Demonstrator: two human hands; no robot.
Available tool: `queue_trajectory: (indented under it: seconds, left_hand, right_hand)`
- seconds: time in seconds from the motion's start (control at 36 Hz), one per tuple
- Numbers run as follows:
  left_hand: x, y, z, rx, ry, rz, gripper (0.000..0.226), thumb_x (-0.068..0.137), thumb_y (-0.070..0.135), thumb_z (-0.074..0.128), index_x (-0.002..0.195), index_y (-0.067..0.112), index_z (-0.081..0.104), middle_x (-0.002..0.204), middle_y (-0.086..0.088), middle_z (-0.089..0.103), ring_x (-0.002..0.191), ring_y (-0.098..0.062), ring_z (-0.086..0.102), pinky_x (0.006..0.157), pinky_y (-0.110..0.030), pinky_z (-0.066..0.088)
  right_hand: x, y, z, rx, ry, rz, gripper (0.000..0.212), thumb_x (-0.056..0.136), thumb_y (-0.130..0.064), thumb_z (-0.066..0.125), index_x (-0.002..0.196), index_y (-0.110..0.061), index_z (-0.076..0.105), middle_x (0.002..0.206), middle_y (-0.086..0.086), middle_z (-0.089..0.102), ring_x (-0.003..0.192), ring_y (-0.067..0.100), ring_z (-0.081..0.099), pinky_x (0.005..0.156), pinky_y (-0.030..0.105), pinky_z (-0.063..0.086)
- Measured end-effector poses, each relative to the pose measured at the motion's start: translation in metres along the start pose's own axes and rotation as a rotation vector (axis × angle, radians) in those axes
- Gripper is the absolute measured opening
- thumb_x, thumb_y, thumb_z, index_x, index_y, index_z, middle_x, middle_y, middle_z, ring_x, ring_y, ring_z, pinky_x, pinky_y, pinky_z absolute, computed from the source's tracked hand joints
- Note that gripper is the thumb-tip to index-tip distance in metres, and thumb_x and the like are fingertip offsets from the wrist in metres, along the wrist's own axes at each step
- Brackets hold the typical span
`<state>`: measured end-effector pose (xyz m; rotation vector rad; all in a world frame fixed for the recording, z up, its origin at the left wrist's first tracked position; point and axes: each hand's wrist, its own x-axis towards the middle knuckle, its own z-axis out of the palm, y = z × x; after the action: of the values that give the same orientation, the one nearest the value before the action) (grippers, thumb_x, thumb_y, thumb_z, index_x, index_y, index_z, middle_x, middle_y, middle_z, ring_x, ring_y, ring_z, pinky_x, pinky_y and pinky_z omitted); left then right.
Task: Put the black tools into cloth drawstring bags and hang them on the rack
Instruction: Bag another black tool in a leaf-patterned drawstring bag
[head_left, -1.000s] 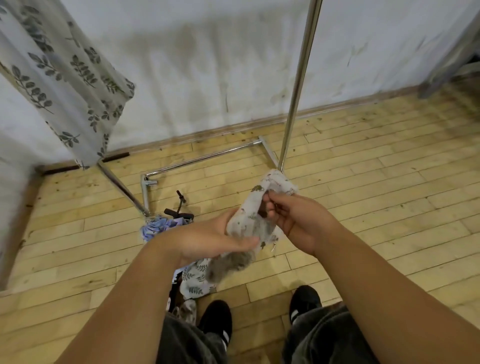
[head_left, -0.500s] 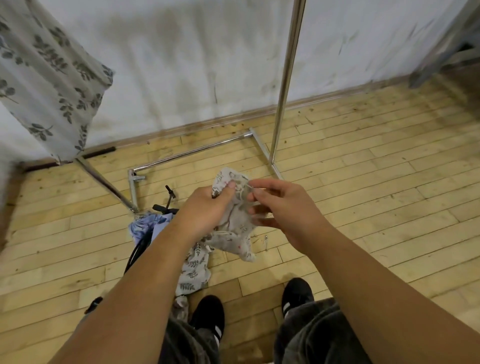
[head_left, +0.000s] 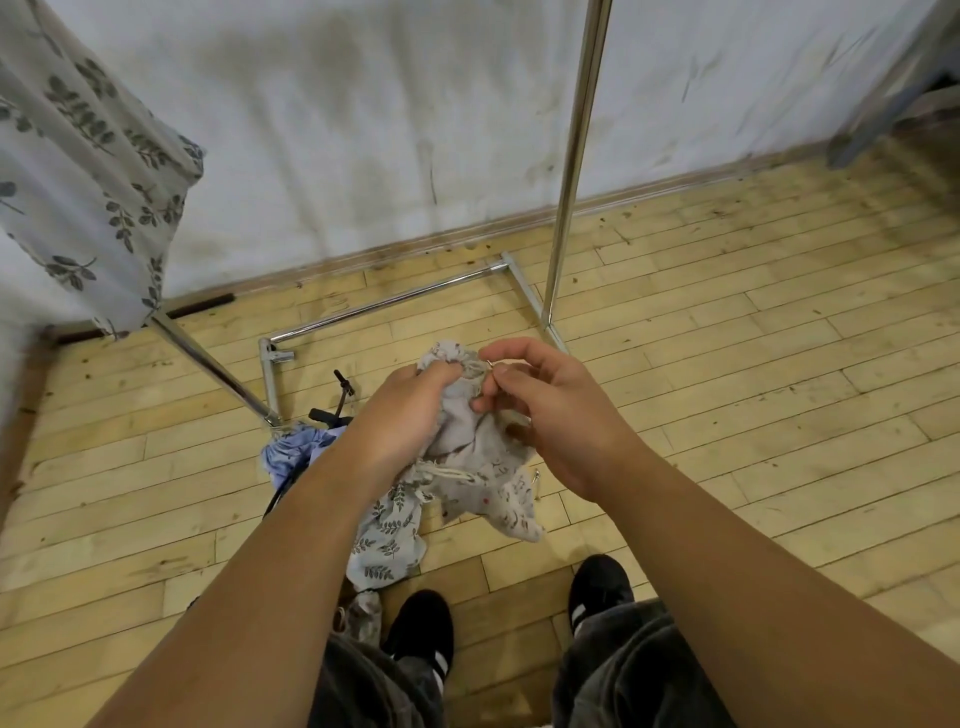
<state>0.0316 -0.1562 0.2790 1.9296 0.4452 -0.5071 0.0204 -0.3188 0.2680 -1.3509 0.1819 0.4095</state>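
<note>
The pale drawstring bag (head_left: 483, 457) is held up in front of the person, above the wooden floor (head_left: 727, 395), between both hands. The left hand (head_left: 410, 410) grips the bag's gathered neck in curled fingers, and the body of the bag hangs limp below it, with a white cord (head_left: 447, 473) looping across the cloth. The right hand (head_left: 550, 415) is just beside the left, thumb and forefinger pinching a thin strand (head_left: 489, 365) at the bag's mouth; it is too small to tell whether it is cord or metal. What the bag contains cannot be seen. On the floor just under the hands lies a leaf-print bag (head_left: 387, 525), and beside it a blue cloth (head_left: 288, 452) with a black tool (head_left: 332, 413) lying partly against it. Behind these stands the rack (head_left: 571, 156), its chrome upright rising from a base bar near the wall (head_left: 363, 130). A larger leaf-print cloth (head_left: 78, 156) hangs at the upper left. Two black shoes (head_left: 421, 634) show at the bottom.
</note>
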Motion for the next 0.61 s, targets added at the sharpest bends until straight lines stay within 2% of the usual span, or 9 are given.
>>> queue_trajectory:
  seconds: [0.03, 0.08, 0.17, 0.22, 0.31, 0.36, 0.42, 0.5, 0.61]
  left_hand:
    - [0.000, 0.000, -0.001, 0.006, 0.011, 0.012, 0.029, 0.099, 0.051, 0.051, 0.090, 0.025, 0.060, 0.099, -0.005, 0.072, 0.096, -0.023, 0.067, 0.100, -0.045, 0.050]
    - [0.001, -0.002, -0.002, 0.028, 0.049, 0.050, 0.037, 0.099, 0.052, 0.053, 0.084, 0.018, 0.059, 0.084, -0.014, 0.070, 0.081, -0.028, 0.069, 0.083, -0.040, 0.052]
    - [0.002, -0.006, -0.004, 0.059, 0.100, 0.098, 0.040, 0.098, 0.049, 0.059, 0.072, 0.021, 0.050, 0.057, 0.000, 0.050, 0.054, -0.017, 0.049, 0.060, -0.032, 0.038]
    - [0.007, -0.010, -0.007, 0.073, 0.122, 0.122, 0.039, 0.097, 0.044, 0.063, 0.069, 0.022, 0.047, 0.051, 0.007, 0.044, 0.049, -0.016, 0.043, 0.058, -0.030, 0.036]
    - [0.007, -0.012, -0.010, 0.140, 0.145, 0.192, 0.026, 0.098, 0.039, 0.061, 0.078, 0.032, 0.046, 0.065, 0.010, 0.045, 0.057, -0.011, 0.041, 0.060, -0.029, 0.036]
    - [0.009, -0.014, -0.012, 0.174, 0.143, 0.205, 0.021, 0.100, 0.040, 0.059, 0.084, 0.027, 0.055, 0.072, 0.005, 0.053, 0.060, -0.013, 0.047, 0.062, -0.030, 0.038]
    - [0.009, -0.014, -0.014, 0.198, 0.139, 0.211, 0.027, 0.100, 0.042, 0.058, 0.090, 0.018, 0.062, 0.069, 0.000, 0.057, 0.057, -0.018, 0.050, 0.059, -0.031, 0.039]
    - [0.009, -0.016, -0.017, 0.237, 0.150, 0.215, 0.025, 0.102, 0.041, 0.056, 0.081, 0.029, 0.055, 0.071, 0.001, 0.059, 0.065, -0.021, 0.056, 0.059, -0.030, 0.040]
    - [0.014, -0.022, -0.025, 0.279, 0.183, 0.228, 0.035, 0.102, 0.043, 0.057, 0.087, 0.011, 0.054, 0.065, 0.001, 0.052, 0.058, -0.017, 0.049, 0.056, -0.029, 0.035]
  right_hand:
    - [0.001, 0.001, -0.001, -0.050, 0.004, 0.003, 0.021, 0.104, -0.006, 0.052, 0.107, -0.016, 0.070, 0.076, 0.003, 0.067, 0.074, 0.017, 0.066, 0.066, 0.030, 0.050]
    - [0.002, 0.003, -0.002, -0.274, 0.038, -0.021, 0.021, 0.102, -0.009, 0.052, 0.100, -0.020, 0.070, 0.073, 0.002, 0.066, 0.068, 0.014, 0.063, 0.062, 0.029, 0.052]
    - [0.000, 0.006, -0.002, -0.639, 0.084, -0.118, 0.024, 0.099, -0.009, 0.051, 0.092, -0.024, 0.069, 0.070, -0.005, 0.062, 0.057, 0.010, 0.054, 0.052, 0.020, 0.047]
    - [0.000, 0.009, -0.001, -0.794, 0.085, -0.156, 0.022, 0.098, -0.010, 0.052, 0.094, -0.025, 0.068, 0.072, -0.008, 0.063, 0.056, 0.012, 0.056, 0.052, 0.022, 0.051]
    - [0.000, 0.011, -0.001, -1.028, 0.073, -0.134, 0.016, 0.097, -0.020, 0.062, 0.106, -0.032, 0.067, 0.086, -0.014, 0.069, 0.084, 0.016, 0.068, 0.085, 0.043, 0.058]
    - [0.000, 0.010, 0.002, -1.122, 0.062, -0.095, 0.034, 0.093, -0.027, 0.068, 0.123, -0.041, 0.063, 0.106, -0.016, 0.070, 0.102, 0.014, 0.065, 0.102, 0.048, 0.049]
    - [-0.002, 0.008, 0.003, -1.230, 0.038, -0.063, 0.058, 0.088, -0.033, 0.072, 0.141, -0.046, 0.050, 0.129, -0.015, 0.065, 0.120, 0.016, 0.058, 0.109, 0.049, 0.040]
    - [-0.002, 0.008, 0.004, -1.293, 0.016, -0.113, 0.078, 0.083, -0.030, 0.078, 0.149, -0.044, 0.040, 0.142, -0.008, 0.057, 0.131, 0.020, 0.054, 0.108, 0.048, 0.046]
    - [0.002, 0.004, 0.000, -1.183, 0.145, -0.223, 0.063, 0.082, -0.015, 0.080, 0.134, -0.040, 0.054, 0.129, -0.007, 0.056, 0.111, 0.015, 0.062, 0.089, 0.032, 0.058]
